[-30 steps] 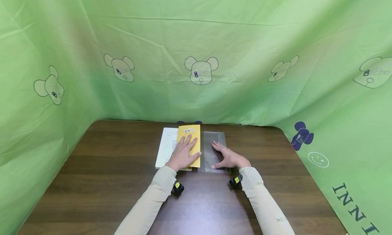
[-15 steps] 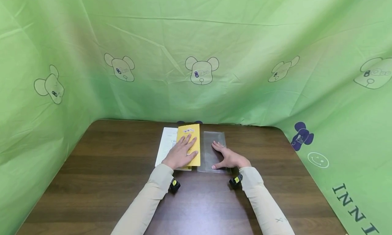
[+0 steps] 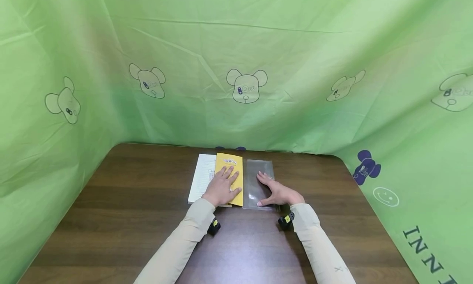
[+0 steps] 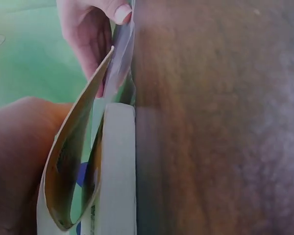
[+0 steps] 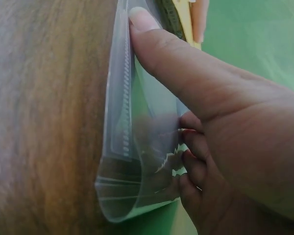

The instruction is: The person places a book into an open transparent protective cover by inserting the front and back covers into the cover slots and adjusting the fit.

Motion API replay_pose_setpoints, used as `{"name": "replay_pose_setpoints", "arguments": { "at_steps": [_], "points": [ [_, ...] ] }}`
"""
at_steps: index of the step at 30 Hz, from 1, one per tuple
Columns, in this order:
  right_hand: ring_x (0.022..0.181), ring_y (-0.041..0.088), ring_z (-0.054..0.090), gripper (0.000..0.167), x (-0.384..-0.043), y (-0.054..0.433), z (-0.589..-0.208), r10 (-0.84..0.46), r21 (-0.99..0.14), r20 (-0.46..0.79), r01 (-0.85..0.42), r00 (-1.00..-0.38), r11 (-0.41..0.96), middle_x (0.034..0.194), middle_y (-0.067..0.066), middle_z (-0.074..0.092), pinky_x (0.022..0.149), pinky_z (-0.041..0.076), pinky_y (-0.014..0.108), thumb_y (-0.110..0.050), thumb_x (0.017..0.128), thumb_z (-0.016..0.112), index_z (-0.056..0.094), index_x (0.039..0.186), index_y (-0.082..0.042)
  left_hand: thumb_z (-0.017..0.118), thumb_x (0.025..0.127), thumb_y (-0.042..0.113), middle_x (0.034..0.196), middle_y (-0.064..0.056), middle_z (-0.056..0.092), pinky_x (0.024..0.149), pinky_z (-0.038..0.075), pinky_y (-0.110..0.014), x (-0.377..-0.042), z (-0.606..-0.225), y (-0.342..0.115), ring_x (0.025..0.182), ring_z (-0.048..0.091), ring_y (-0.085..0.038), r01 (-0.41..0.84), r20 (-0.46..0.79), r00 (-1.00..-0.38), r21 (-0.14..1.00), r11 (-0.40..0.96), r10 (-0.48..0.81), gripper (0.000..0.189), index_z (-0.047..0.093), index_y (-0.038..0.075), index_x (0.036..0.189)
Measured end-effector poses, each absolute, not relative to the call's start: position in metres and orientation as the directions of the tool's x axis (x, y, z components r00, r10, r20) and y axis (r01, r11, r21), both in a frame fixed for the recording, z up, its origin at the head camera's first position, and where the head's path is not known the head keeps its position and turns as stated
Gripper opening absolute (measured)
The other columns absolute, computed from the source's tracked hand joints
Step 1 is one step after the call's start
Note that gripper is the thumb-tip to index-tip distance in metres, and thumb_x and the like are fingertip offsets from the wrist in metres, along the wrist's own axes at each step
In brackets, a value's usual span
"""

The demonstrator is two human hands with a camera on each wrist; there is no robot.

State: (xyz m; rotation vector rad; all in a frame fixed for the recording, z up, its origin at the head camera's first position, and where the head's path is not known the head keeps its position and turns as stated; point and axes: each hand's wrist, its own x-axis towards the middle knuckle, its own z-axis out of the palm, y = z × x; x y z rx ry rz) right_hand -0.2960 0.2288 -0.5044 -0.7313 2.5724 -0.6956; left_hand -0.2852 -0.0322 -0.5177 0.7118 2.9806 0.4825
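In the head view a book or booklet with a white lined page (image 3: pixel 203 175) lies on the table's far half. Its yellow cover (image 3: pixel 238 160) is at the right side of that page. My left hand (image 3: pixel 221 186) rests on the yellow cover with fingers spread. From the left wrist view, the cover bows up in a loop beside the thick white page block (image 4: pixel 118 166). My right hand (image 3: pixel 278 190) lies on a clear plastic sleeve (image 3: pixel 253 181) just right of the cover, thumb apart from the fingers. The sleeve's outer edge curves up in a fold in the right wrist view.
The dark wooden table (image 3: pixel 111 218) extends to both sides and in front of the book. A green cloth (image 3: pixel 196 107) with bear prints hangs behind and at both sides. Each wrist wears a small black camera (image 3: pixel 213 226).
My left hand and the yellow cover rise slightly, then come down nearer the table and toward me. The right hand stays on the plastic sleeve. The head view shifts a little.
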Motion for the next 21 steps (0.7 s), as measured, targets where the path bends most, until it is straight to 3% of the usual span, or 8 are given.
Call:
{"name": "replay_pose_setpoints", "arguments": {
  "at_steps": [9,21],
  "points": [
    [0.156,0.043,0.005,0.11,-0.2973,0.2317,-0.5043,-0.578,-0.56,-0.229,-0.38,-0.783,0.736,0.169,0.023,0.009,0.124,0.015,0.061,-0.032,0.081,0.087,0.02,0.16,0.003,0.052,0.102,0.05,0.165,-0.014,0.031,0.127,0.019,-0.047,-0.2866,-0.5176,-0.028,0.155,0.022,-0.037,0.432,0.009,-0.895,0.255,0.865,0.445,0.064,0.048,0.011,0.152],
    [0.155,0.043,0.008,0.11,-0.296,0.2295,-0.5047,-0.571,-0.551,-0.212,-0.386,-0.793,0.74,0.168,0.023,0.012,0.124,0.017,0.06,-0.032,0.079,0.089,0.023,0.159,0.003,0.046,0.103,0.043,0.165,-0.01,0.033,0.127,0.015,-0.05,-0.2915,-0.5237,-0.0291,0.155,0.024,-0.034,0.449,0.021,-0.887,0.265,0.853,0.461,0.055,0.051,0.014,0.151]
  ]
}}
